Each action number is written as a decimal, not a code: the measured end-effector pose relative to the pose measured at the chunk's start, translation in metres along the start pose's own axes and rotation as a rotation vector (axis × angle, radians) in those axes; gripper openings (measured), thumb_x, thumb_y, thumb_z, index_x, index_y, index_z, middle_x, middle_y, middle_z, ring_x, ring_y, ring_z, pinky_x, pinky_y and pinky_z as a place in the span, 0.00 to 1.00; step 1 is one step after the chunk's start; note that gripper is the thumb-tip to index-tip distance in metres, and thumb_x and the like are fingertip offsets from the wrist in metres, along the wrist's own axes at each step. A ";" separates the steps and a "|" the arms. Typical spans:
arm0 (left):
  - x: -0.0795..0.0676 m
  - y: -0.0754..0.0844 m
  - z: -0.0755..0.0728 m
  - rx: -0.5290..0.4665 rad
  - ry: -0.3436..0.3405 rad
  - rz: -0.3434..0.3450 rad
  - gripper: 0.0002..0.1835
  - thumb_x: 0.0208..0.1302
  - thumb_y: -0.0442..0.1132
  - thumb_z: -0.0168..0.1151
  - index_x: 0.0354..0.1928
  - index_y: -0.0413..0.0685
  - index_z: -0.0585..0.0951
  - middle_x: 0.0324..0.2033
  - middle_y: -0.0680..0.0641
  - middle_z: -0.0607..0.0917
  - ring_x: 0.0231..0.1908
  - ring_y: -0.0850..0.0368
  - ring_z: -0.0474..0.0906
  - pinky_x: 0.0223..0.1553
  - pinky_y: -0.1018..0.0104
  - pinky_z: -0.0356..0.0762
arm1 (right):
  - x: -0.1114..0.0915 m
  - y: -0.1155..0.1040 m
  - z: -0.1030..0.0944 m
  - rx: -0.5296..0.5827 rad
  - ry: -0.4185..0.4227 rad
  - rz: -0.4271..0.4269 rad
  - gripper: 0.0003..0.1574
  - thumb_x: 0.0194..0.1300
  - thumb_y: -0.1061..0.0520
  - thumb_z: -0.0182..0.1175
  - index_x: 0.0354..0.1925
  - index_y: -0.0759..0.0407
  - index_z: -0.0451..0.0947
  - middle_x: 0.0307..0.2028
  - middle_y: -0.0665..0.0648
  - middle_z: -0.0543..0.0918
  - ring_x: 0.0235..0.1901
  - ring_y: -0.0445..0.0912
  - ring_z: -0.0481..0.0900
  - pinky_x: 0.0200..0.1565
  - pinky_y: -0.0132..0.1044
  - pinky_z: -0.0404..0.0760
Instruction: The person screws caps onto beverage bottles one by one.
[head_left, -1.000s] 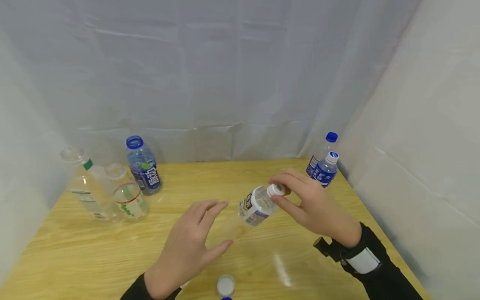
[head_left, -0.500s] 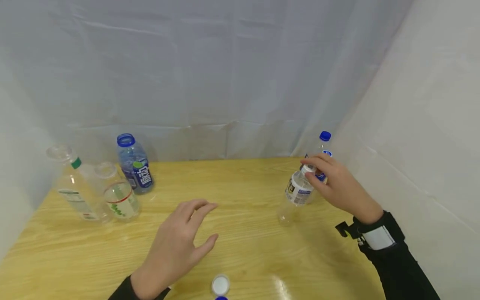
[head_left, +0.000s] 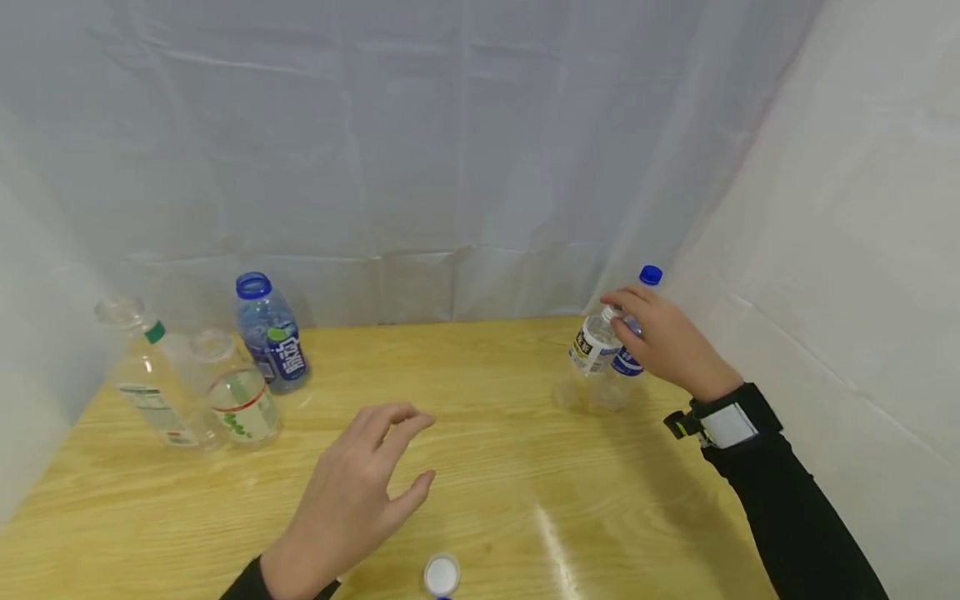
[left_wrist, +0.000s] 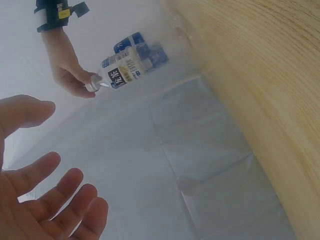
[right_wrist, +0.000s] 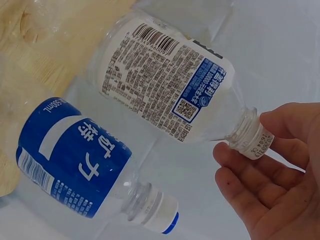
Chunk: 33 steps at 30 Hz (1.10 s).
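In the head view my right hand (head_left: 663,342) pinches the white cap of a clear plastic bottle (head_left: 594,348) at the right rear of the table. This bottle has a white label with dark print and stands beside a blue-labelled bottle (right_wrist: 80,155), whose white cap has a blue top in the right wrist view. Thumb and fingertips lie on opposite sides of the pinched cap (right_wrist: 252,142). Behind the hand shows the blue cap (head_left: 650,275) of another bottle, its body mostly hidden. My left hand (head_left: 352,479) hovers over the front middle of the table, fingers apart, holding nothing.
On the left stand three uncapped bottles: a tall clear one (head_left: 153,392), a clear one with a red-lined label (head_left: 243,408) and a blue one (head_left: 272,337). A white cap (head_left: 442,575) lies near the front edge, a blue cap partly visible below it. White sheeting (head_left: 405,167) encloses the table.
My right hand has carried the white-labelled bottle from the middle to the right rear, beside the capped bottles there. The left hand stays spread, slightly further left in view.
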<state>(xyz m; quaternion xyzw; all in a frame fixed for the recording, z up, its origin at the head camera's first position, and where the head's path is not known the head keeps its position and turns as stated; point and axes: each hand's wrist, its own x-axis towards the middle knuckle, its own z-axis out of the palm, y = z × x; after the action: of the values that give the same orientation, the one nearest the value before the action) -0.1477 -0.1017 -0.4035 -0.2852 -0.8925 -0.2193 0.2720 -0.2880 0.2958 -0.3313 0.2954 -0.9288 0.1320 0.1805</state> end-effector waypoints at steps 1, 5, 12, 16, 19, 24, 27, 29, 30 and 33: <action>0.000 0.000 0.000 -0.003 -0.005 0.001 0.35 0.51 0.45 0.83 0.62 0.52 0.81 0.55 0.50 0.82 0.53 0.55 0.80 0.45 0.59 0.86 | 0.002 0.001 0.000 -0.009 -0.007 0.005 0.21 0.75 0.64 0.58 0.63 0.67 0.77 0.57 0.66 0.82 0.48 0.57 0.86 0.44 0.51 0.89; 0.000 0.000 -0.001 -0.013 -0.017 0.004 0.33 0.51 0.45 0.83 0.61 0.53 0.81 0.55 0.50 0.82 0.53 0.56 0.79 0.45 0.60 0.86 | 0.009 0.006 0.002 -0.040 -0.042 0.036 0.22 0.76 0.63 0.58 0.64 0.68 0.77 0.58 0.67 0.82 0.52 0.59 0.85 0.47 0.53 0.89; 0.002 0.002 0.000 -0.029 -0.005 0.020 0.33 0.50 0.44 0.83 0.60 0.52 0.82 0.54 0.50 0.82 0.53 0.56 0.79 0.45 0.60 0.86 | 0.017 0.011 -0.001 -0.081 -0.108 0.107 0.23 0.77 0.63 0.56 0.65 0.69 0.76 0.60 0.70 0.80 0.57 0.63 0.82 0.53 0.57 0.87; 0.002 0.005 0.002 -0.029 -0.011 0.024 0.33 0.52 0.45 0.82 0.61 0.53 0.81 0.54 0.51 0.82 0.53 0.56 0.79 0.45 0.61 0.86 | 0.022 0.014 -0.002 -0.102 -0.133 0.133 0.23 0.77 0.63 0.55 0.66 0.70 0.75 0.59 0.71 0.80 0.57 0.64 0.82 0.55 0.57 0.86; 0.002 0.005 0.002 -0.024 -0.009 0.026 0.33 0.52 0.45 0.82 0.61 0.53 0.81 0.54 0.51 0.82 0.54 0.56 0.79 0.45 0.61 0.86 | 0.026 0.016 -0.001 -0.100 -0.158 0.149 0.23 0.78 0.63 0.54 0.66 0.70 0.75 0.60 0.72 0.80 0.59 0.65 0.82 0.57 0.57 0.85; 0.001 0.004 0.002 -0.014 -0.004 0.025 0.33 0.52 0.45 0.82 0.61 0.53 0.82 0.54 0.51 0.83 0.54 0.56 0.79 0.46 0.61 0.86 | 0.032 0.018 0.003 -0.096 -0.209 0.173 0.24 0.78 0.63 0.53 0.67 0.70 0.74 0.61 0.72 0.80 0.61 0.65 0.81 0.59 0.58 0.84; 0.001 0.004 0.001 -0.013 -0.009 0.026 0.32 0.52 0.45 0.82 0.61 0.54 0.81 0.54 0.52 0.83 0.54 0.57 0.79 0.45 0.62 0.86 | 0.035 0.018 0.005 -0.098 -0.223 0.187 0.25 0.78 0.62 0.54 0.67 0.70 0.74 0.63 0.73 0.79 0.61 0.65 0.81 0.58 0.58 0.85; 0.001 0.004 0.000 -0.013 -0.014 0.024 0.32 0.53 0.45 0.81 0.61 0.54 0.81 0.54 0.52 0.83 0.54 0.57 0.79 0.45 0.62 0.86 | 0.037 0.018 0.006 -0.097 -0.230 0.198 0.25 0.78 0.60 0.54 0.68 0.70 0.74 0.63 0.73 0.79 0.60 0.65 0.81 0.58 0.58 0.85; 0.001 0.003 0.000 -0.013 -0.017 0.023 0.32 0.53 0.45 0.81 0.61 0.54 0.81 0.54 0.52 0.83 0.54 0.57 0.79 0.46 0.62 0.86 | 0.038 0.018 0.006 -0.099 -0.234 0.202 0.26 0.78 0.60 0.54 0.68 0.70 0.74 0.64 0.73 0.79 0.60 0.66 0.81 0.57 0.58 0.85; 0.001 0.003 -0.001 -0.010 -0.023 0.019 0.32 0.54 0.45 0.81 0.61 0.54 0.81 0.54 0.52 0.83 0.54 0.57 0.79 0.46 0.62 0.86 | 0.039 0.017 0.006 -0.107 -0.239 0.216 0.27 0.77 0.58 0.55 0.68 0.69 0.74 0.65 0.72 0.78 0.62 0.66 0.80 0.59 0.60 0.84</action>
<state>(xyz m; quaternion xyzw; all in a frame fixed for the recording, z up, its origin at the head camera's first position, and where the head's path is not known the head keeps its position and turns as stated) -0.1466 -0.0997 -0.4013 -0.2974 -0.8918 -0.2178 0.2622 -0.3296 0.2873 -0.3227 0.1976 -0.9757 0.0648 0.0688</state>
